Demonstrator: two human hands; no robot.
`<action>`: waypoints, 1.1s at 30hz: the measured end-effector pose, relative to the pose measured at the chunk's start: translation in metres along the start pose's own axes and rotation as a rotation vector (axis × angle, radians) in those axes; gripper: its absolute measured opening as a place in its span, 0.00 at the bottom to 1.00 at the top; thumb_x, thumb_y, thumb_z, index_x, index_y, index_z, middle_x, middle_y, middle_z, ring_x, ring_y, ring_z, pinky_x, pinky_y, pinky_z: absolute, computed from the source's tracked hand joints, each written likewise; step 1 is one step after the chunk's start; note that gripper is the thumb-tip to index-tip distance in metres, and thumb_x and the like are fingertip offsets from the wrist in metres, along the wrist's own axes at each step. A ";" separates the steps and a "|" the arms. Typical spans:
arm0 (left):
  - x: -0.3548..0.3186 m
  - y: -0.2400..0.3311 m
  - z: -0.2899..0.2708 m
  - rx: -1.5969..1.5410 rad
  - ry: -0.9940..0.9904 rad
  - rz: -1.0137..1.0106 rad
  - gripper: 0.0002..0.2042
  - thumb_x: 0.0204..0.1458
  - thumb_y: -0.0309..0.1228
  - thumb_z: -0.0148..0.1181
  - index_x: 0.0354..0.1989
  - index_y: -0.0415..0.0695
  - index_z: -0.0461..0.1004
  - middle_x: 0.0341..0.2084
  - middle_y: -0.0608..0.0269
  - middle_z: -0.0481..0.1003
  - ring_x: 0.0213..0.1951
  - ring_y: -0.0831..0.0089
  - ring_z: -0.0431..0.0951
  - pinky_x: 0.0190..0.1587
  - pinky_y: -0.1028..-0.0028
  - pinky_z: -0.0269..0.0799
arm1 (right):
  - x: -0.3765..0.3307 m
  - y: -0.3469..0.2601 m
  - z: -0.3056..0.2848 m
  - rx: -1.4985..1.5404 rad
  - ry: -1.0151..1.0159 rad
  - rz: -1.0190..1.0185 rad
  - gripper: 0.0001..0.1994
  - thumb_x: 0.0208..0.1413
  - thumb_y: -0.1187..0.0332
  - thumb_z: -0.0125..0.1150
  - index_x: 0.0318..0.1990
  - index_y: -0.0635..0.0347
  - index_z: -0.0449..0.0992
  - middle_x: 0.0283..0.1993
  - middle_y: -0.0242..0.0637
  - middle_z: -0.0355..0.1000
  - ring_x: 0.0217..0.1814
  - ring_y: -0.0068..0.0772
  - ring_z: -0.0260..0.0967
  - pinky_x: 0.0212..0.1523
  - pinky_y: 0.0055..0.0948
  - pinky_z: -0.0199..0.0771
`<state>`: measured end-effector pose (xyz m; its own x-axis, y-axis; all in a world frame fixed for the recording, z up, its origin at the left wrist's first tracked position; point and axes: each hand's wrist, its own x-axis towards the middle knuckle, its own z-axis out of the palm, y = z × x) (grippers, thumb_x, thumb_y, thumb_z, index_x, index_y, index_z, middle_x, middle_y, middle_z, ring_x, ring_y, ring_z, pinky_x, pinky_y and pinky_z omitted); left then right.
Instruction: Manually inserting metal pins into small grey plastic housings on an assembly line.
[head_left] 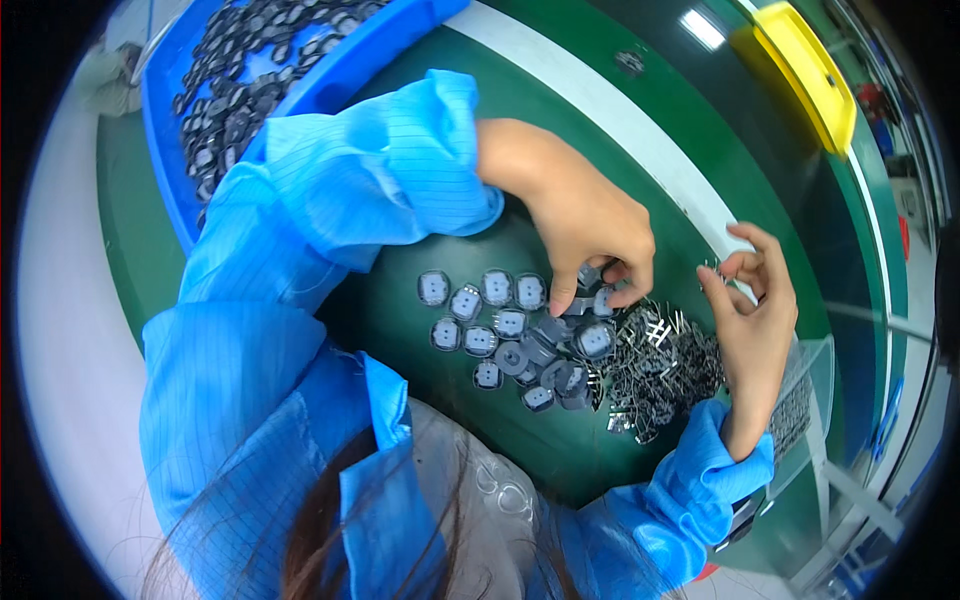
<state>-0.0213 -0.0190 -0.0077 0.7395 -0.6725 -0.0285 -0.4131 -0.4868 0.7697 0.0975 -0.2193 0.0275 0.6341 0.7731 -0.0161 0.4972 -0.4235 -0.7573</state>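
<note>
My left hand (pixel 592 222) reaches over small round black parts with grey faces (pixel 530 290), spread on the green worktop. Its thumb and fingers curl down around one such part (pixel 590 275), partly hidden under the fingers. To the right, my right hand (pixel 757 315) is raised beside a heap of small metal pin pieces (pixel 665 365). Thumb and fingertips pinch a tiny metal piece (pixel 712 268), whose shape is hard to make out. Some dark grey rings (pixel 511 357) lie among the round parts, right up against the metal heap.
A blue bin (pixel 395 50) full of similar dark parts stands at the far left. A yellow tray (pixel 812 75) is at the far right, beyond a white strip (pixel 600 90) on the green surface. Near my right forearm is a clear plastic container (pixel 815 390) with small metal pieces.
</note>
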 end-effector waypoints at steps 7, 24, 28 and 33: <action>0.001 0.002 -0.013 -0.083 0.050 -0.212 0.16 0.45 0.26 0.70 0.43 0.40 0.76 0.26 0.58 0.78 0.28 0.60 0.79 0.32 0.63 0.75 | -0.007 -0.004 -0.008 0.133 0.051 -0.042 0.06 0.52 0.80 0.69 0.38 0.68 0.81 0.36 0.36 0.79 0.38 0.24 0.78 0.42 0.23 0.80; 0.007 -0.001 -0.014 -0.267 0.400 -0.270 0.10 0.43 0.19 0.72 0.28 0.37 0.73 0.36 0.58 0.75 0.38 0.71 0.78 0.35 0.75 0.80 | -0.026 -0.007 -0.005 0.421 0.069 -0.011 0.06 0.54 0.81 0.69 0.39 0.68 0.80 0.37 0.37 0.80 0.39 0.24 0.79 0.43 0.21 0.79; 0.008 0.018 -0.014 -0.261 0.602 -0.127 0.10 0.42 0.20 0.74 0.26 0.39 0.74 0.39 0.59 0.76 0.41 0.74 0.78 0.38 0.77 0.80 | -0.029 -0.012 -0.005 0.392 0.015 -0.066 0.08 0.55 0.82 0.68 0.42 0.69 0.79 0.42 0.38 0.79 0.45 0.25 0.77 0.49 0.22 0.77; 0.009 0.024 -0.007 -0.233 0.682 -0.175 0.12 0.42 0.19 0.74 0.34 0.40 0.76 0.43 0.59 0.77 0.45 0.74 0.79 0.43 0.77 0.80 | -0.028 -0.010 -0.002 0.363 0.070 -0.250 0.08 0.52 0.84 0.68 0.40 0.69 0.80 0.41 0.39 0.78 0.44 0.27 0.76 0.48 0.24 0.77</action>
<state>-0.0211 -0.0325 0.0143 0.9815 -0.0630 0.1809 -0.1913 -0.3730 0.9079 0.0758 -0.2379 0.0371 0.5655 0.7916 0.2316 0.4083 -0.0247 -0.9125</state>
